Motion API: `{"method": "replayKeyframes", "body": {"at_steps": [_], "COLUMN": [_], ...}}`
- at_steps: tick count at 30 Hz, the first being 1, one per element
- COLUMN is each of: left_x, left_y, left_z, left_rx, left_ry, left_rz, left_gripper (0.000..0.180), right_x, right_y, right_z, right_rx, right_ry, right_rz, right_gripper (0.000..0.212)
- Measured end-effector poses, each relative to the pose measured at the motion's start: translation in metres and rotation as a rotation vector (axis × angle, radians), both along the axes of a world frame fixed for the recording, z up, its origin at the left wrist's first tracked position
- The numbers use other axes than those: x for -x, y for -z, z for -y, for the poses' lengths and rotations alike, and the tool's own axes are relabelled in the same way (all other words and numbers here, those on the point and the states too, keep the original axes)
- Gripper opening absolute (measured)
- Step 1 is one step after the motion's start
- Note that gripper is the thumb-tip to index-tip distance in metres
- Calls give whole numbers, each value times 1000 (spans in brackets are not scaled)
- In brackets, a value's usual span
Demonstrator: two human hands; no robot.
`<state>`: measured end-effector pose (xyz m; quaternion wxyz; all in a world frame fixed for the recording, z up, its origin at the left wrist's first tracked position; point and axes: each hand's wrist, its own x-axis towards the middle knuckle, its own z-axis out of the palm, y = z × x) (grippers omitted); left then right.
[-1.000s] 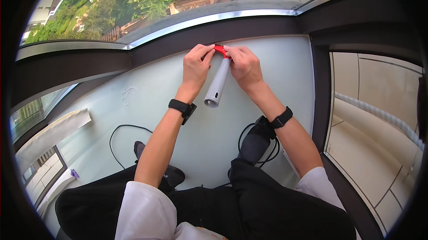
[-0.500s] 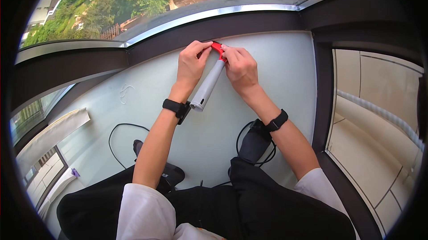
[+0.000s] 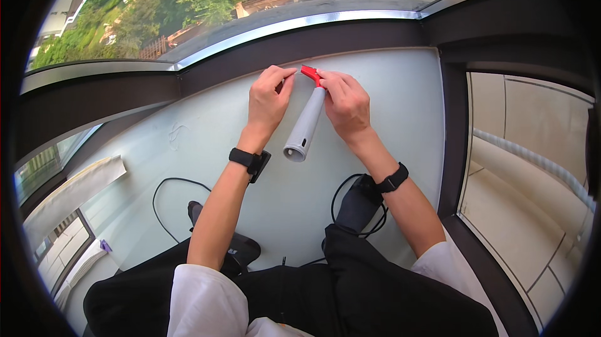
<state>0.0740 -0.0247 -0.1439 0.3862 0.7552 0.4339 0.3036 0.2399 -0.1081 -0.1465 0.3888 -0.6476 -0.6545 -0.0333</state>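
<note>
A light grey hollow tube (image 3: 305, 124) with a bent red end piece (image 3: 310, 74) hangs in front of me. Its wide mouth, with a small dark slot beside it, tilts down toward me. My right hand (image 3: 348, 106) is closed around the red piece just above the grey part. On the other side, my left hand (image 3: 268, 104) holds its thumb and fingers in a pinch, a small gap from the red tip. Whatever lies between those left fingertips, if anything, is too small to name.
Below is a pale surface (image 3: 394, 99) bounded by dark window frames (image 3: 350, 33). Left of my left hand lies a thin white string (image 3: 177, 133). Black cable (image 3: 172, 179) loops near my feet, and a pale fabric-like strip (image 3: 87, 183) is at far left.
The left fingers have come off the red tip and now sit just left of it. The tube has swung slightly right in my right hand, its mouth turned more toward me.
</note>
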Motion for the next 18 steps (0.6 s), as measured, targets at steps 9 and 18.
{"method": "replayKeyframes", "body": {"at_steps": [9, 18], "left_x": [-27, 25], "left_y": [4, -8], "left_z": [29, 33], "left_rx": [-371, -377], "left_ry": [381, 384], "left_rz": [-290, -610], "left_gripper": [56, 63], "right_x": [-47, -67], "right_y": [-13, -19], "right_z": [38, 52], "right_rx": [77, 144], "right_ry": [69, 314], "right_rz": [-389, -569], "right_gripper": [24, 14]}}
